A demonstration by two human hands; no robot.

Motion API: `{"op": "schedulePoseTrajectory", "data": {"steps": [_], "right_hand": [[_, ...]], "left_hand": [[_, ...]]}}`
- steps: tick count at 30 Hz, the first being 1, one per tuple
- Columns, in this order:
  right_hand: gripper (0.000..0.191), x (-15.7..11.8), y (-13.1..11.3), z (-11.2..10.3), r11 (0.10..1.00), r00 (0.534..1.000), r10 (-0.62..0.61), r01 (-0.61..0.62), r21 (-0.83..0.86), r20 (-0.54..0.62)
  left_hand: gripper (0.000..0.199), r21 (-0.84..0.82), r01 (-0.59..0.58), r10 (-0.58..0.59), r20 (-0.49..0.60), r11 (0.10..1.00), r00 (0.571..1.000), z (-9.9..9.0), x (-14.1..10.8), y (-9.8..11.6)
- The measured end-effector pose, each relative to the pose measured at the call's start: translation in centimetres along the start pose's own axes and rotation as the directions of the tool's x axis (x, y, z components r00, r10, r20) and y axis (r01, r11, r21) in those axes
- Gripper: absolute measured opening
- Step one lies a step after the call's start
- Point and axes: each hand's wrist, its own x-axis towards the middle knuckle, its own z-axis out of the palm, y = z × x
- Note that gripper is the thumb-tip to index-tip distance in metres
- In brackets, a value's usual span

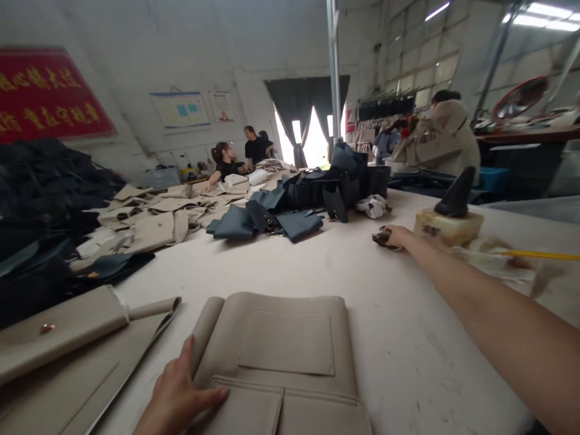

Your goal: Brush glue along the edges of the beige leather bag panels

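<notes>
A beige leather-like bag panel (294, 338) with stitched pockets lies flat on the table before me. My left hand (176, 386) rests at its left side, thumb and forefinger spread apart. The thumb lies on the pocket edge, and the forefinger touches the rolled left edge. Far out to the right, my right hand (396, 237) has its fingers closed around a small dark tool (381, 239) at the tabletop. Its exact kind is too small and blurred to tell.
More beige bag pieces (58, 326) lie at left. Dark blue bags (290, 223) and beige pieces (149, 229) are piled farther back. Near my right forearm stands a yellowish block-shaped container (448, 226) with a black cone (457, 193) on top. Several people work beyond the table.
</notes>
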Motion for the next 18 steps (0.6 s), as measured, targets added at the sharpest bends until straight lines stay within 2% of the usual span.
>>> {"op": "schedulePoseTrajectory", "data": {"steps": [2, 4, 5, 6, 7, 9, 10, 11, 13, 15, 17, 18], "right_hand": [[0.025, -0.7, -1.8, 0.0, 0.996, 0.997, -0.063, 0.060, 0.072, 0.051], [0.027, -2.7, -5.6, -0.1, 0.947, 0.971, -0.219, 0.189, 0.258, 0.095], [0.029, -4.2, -8.1, -0.1, 0.887, 0.932, -0.335, 0.262, 0.381, 0.140], [0.031, -6.1, -10.7, 0.1, 0.849, 0.887, -0.418, 0.305, 0.431, 0.195], [0.031, -8.2, -13.3, 0.4, 0.819, 0.834, -0.490, 0.341, 0.460, 0.255], [0.034, -12.7, -17.5, 1.5, 0.724, 0.608, -0.686, 0.519, 0.454, 0.400], [0.036, -14.7, -18.9, 2.0, 0.686, 0.520, -0.720, 0.634, 0.357, 0.460], [0.038, -16.5, -19.8, 2.6, 0.656, 0.477, -0.712, 0.713, 0.246, 0.515], [0.039, -18.7, -19.8, 3.1, 0.623, 0.466, -0.697, 0.770, 0.139, 0.545], [0.037, -19.3, -18.1, 2.4, 0.621, 0.484, -0.682, 0.779, 0.086, 0.549], [0.033, -18.9, -15.8, 0.5, 0.639, 0.534, -0.656, 0.769, 0.016, 0.533], [0.033, -18.7, -14.9, -0.6, 0.666, 0.588, -0.639, 0.745, -0.025, 0.496]], "left_hand": [[0.121, 0.032, 0.019, -0.019, 0.022, 0.999, 1.000, -0.1, -0.1, 0.0], [0.121, 0.059, 0.019, -0.021, 0.025, 0.998, 0.999, -0.1, -0.1, 0.1], [0.121, 0.069, 0.017, -0.019, 0.023, 0.997, 1.000, -0.2, -0.2, 0.1], [0.121, 0.078, 0.015, -0.016, 0.020, 0.997, 1.000, -0.2, -0.2, 0.1], [0.120, 0.086, 0.011, -0.013, 0.018, 0.996, 1.000, -0.2, -0.3, 0.2], [0.120, 0.102, 0.005, -0.007, 0.017, 0.995, 1.000, -0.2, -0.4, 0.2], [0.120, 0.112, 0.003, -0.006, 0.018, 0.994, 1.000, -0.2, -0.5, 0.3], [0.120, 0.123, 0.003, -0.005, 0.019, 0.992, 1.000, -0.2, -0.6, 0.2], [0.120, 0.141, -0.003, 0.000, 0.020, 0.990, 1.000, -0.1, -0.8, 0.1], [0.119, 0.134, -0.014, 0.012, 0.013, 0.991, 1.000, -0.1, -0.9, 0.0], [0.117, 0.112, -0.032, 0.033, -0.001, 0.993, 0.999, 0.0, -1.0, -0.1], [0.117, 0.100, -0.039, 0.040, -0.006, 0.994, 0.999, -0.1, -1.0, -0.2]]}}
